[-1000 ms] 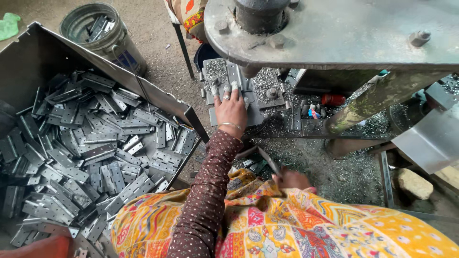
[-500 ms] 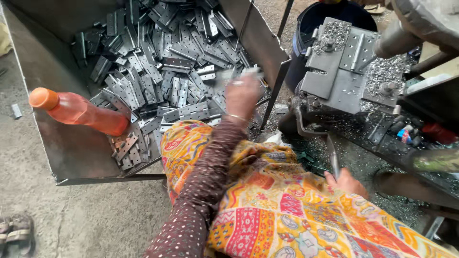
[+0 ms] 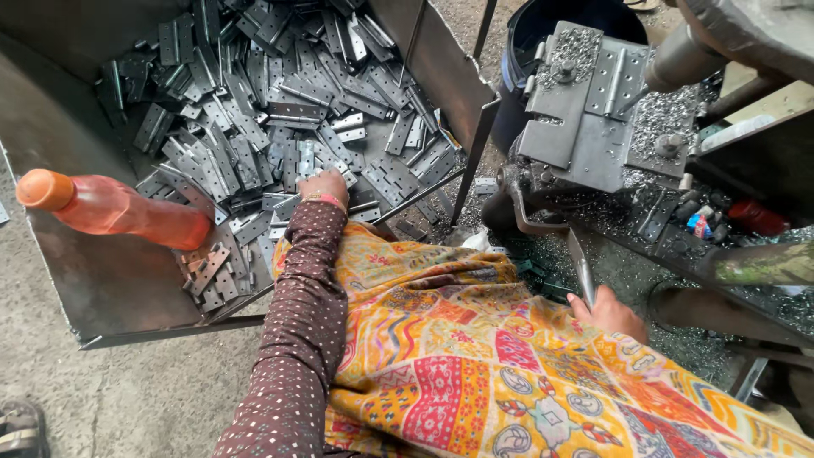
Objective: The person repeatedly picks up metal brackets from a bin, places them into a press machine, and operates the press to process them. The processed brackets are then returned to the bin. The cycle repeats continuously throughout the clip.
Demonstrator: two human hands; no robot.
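The left hand [image 3: 323,187] reaches down into the sheet-metal bin [image 3: 102,288], fingers curled onto the heap of flat steel hinge plates [image 3: 280,119]; whether it has closed on one plate or only rests on them cannot be told, since the fingertips are buried among the pieces. A bangle sits at the wrist, above a dark dotted sleeve [image 3: 292,339]. The right hand [image 3: 612,312] lies well apart, low at the right, wrapped around the lower end of a thin metal lever [image 3: 582,270] that rises toward the press. The hinge plates are grey, dull, rectangular, each punched with small holes, piled loosely at every angle and filling most of the bin's floor. They lie directly beneath and ahead of the left hand, far from the right. An orange plastic bottle [image 3: 110,210] lies on its side at the bin's near-left edge. On the press bed [image 3: 585,110], to the right, a hinge plate [image 3: 619,80] rests amid metal shavings.
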